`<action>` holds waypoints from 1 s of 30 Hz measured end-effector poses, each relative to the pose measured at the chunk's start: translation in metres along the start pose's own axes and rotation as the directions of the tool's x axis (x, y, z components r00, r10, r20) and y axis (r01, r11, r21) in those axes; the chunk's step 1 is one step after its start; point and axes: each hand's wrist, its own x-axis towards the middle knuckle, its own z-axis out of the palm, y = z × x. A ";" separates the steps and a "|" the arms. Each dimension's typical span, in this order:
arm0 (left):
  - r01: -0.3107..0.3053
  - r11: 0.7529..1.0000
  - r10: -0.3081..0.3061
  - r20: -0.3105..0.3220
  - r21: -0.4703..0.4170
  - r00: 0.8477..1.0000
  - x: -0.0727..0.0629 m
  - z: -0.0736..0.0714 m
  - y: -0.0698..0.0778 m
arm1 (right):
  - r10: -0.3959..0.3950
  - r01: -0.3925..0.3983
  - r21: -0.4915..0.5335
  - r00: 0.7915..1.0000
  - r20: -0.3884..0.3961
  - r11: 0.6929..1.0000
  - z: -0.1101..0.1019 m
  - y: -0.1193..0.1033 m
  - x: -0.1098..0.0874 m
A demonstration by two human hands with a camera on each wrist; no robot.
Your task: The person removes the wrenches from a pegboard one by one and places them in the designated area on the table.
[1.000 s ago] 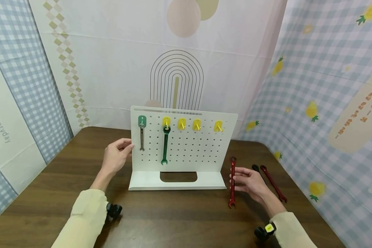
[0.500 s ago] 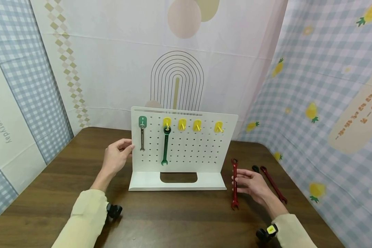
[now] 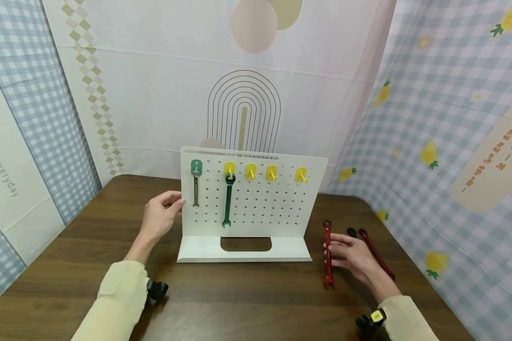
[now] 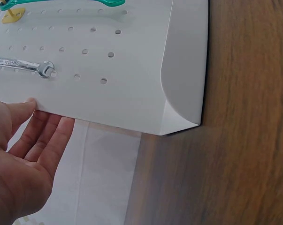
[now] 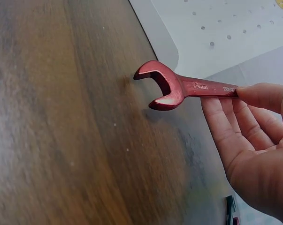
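Observation:
My left hand pinches the left edge of a white pegboard stand, thumb in front and fingers behind, as the left wrist view shows. In my right hand a red combination wrench is pinched between thumb and fingers, right of the stand. Its open-end head points down toward the front and its ring end up. A small silver wrench hangs from the green hook at the board's left. Beside it a green wrench hangs on a yellow hook.
Three more yellow hooks, one of them a hook near the right edge, carry nothing. Another red wrench and a dark green wrench, partly hidden by my right hand, lie on the brown table. Patterned curtains stand behind and at the sides.
My right hand has drifted a little to the right and slightly toward me, carrying the red wrench away from the board. The left hand stays on the board's edge.

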 end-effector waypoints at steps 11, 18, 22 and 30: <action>0.003 1.000 -0.003 0.002 0.008 1.000 0.000 0.000 0.001 | 0.004 -0.005 -0.018 1.000 -0.017 1.000 -0.008 0.001 0.000; 0.001 1.000 -0.001 -0.003 0.008 1.000 0.000 0.001 0.001 | 0.016 -0.019 -0.059 0.999 -0.049 0.998 -0.012 0.002 -0.002; 0.004 1.000 -0.004 -0.005 0.013 1.000 0.000 0.002 0.000 | 0.030 -0.036 -0.085 0.997 -0.071 0.996 -0.013 0.002 -0.002; 0.005 1.000 -0.005 -0.007 0.010 1.000 0.001 0.002 -0.001 | 0.047 -0.058 -0.114 0.994 -0.100 0.992 -0.019 0.001 0.001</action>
